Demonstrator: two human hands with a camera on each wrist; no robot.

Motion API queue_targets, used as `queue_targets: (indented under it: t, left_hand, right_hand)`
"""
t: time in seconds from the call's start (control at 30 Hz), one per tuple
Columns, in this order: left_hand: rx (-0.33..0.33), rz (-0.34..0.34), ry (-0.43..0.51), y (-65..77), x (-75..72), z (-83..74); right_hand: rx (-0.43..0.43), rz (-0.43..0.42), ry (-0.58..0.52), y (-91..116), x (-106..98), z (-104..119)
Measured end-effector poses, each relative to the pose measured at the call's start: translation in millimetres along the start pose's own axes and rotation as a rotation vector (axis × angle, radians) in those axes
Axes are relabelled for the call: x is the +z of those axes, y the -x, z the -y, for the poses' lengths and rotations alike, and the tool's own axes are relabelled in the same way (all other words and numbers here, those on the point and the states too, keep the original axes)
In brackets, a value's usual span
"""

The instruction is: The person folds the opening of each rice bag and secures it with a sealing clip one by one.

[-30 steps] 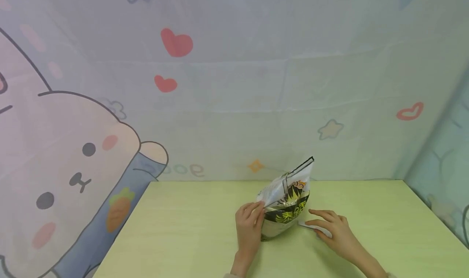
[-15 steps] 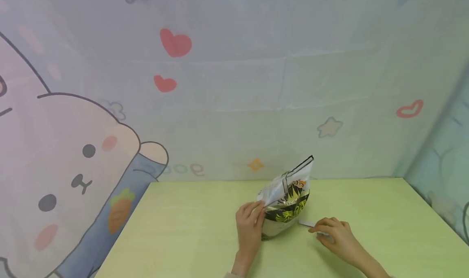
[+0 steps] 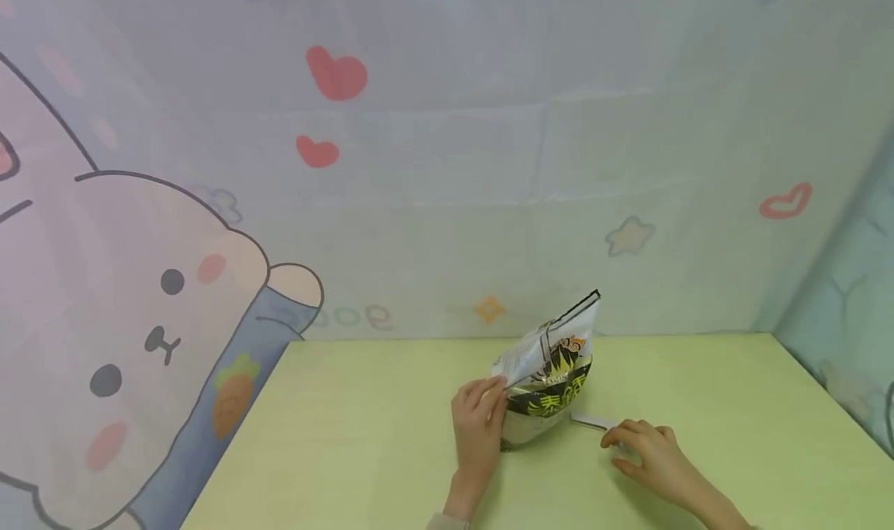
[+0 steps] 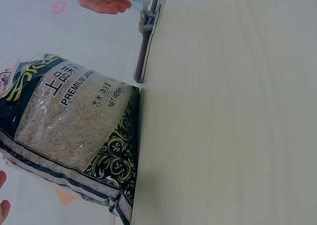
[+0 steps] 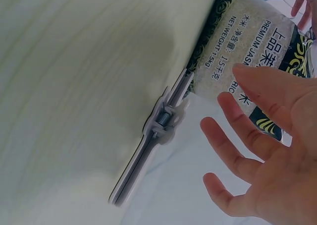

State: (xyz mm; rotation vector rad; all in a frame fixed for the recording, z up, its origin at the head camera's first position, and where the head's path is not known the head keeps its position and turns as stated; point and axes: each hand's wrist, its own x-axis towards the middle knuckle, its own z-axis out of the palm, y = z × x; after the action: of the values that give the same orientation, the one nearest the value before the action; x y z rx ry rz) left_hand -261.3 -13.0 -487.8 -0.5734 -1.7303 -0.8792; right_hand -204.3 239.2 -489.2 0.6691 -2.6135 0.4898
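a bag of rice (image 3: 548, 394) sits on the table (image 3: 335, 452), a little right of the middle in the head view, tilted, with its pale top flap slanting up to the right and ending in a dark edge. its front has a dark band with yellow-green lettering; in both wrist views a clear panel shows white grains, with "premium" and "net weight" printed over it. the left hand (image 3: 480, 425) holds the bag by its left edge, fingers bent at the upper fold.

a long, slim clip (image 3: 590, 420) lies on the table just right of the bag, with a coil spring at its middle. one end reaches the bag's lower corner; whether the two touch, i cannot tell. the right hand (image 3: 653, 456) hovers by the clip's other end, holding nothing, its fingers loosely spread and the thumb well apart from them.

the tabletop is pale yellow-green. at the bottom edge, a light sleeve (image 3: 447, 522) shows at the left wrist. behind the table hangs a pale cloth (image 3: 433, 258) printed with a big white animal (image 3: 140, 305), a carrot (image 3: 233, 406), red hearts (image 3: 338, 76) and a star (image 3: 630, 237).
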Motion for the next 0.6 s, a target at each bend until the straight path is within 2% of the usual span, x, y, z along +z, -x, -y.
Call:
queue_targets:
  t: [0.17,0.5,0.6]
  left_hand:
    - [-0.010,0.013,0.008,0.0,0.4,1.0]
    - [-0.005,0.008,-0.010,-2.1,-2.2,-1.6]
    - [-0.009,0.011,-0.018,-2.8,-2.4,-0.9]
  right_hand:
    - [0.031,0.066,0.013,1,-2,0]
    - [0.048,0.073,0.128,3,5,-1]
    - [0.020,0.035,0.175,1,9,-3]
